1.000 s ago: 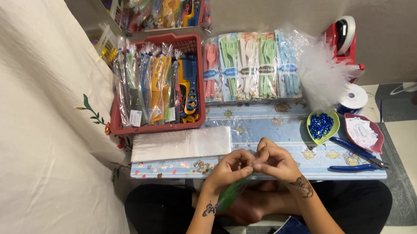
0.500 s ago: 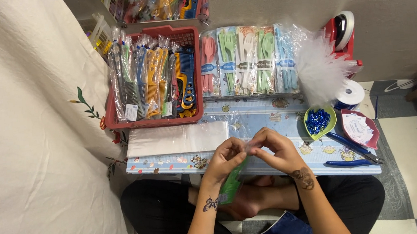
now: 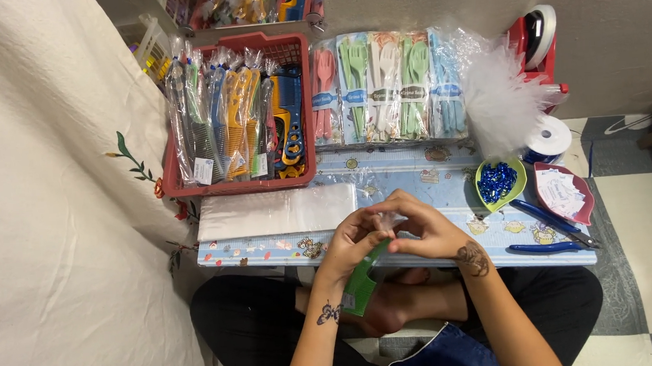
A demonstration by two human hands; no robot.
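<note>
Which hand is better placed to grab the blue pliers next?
Probably the right hand. The blue pliers lie on its side of the table; the left hand holds the green comb and would have to cross over.

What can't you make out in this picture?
- Green comb, head view: its top is hidden inside the left hand and right hand.
- Upper basket: cut off by the top edge.
- Blue pieces in the green dish: too small to identify.
</note>
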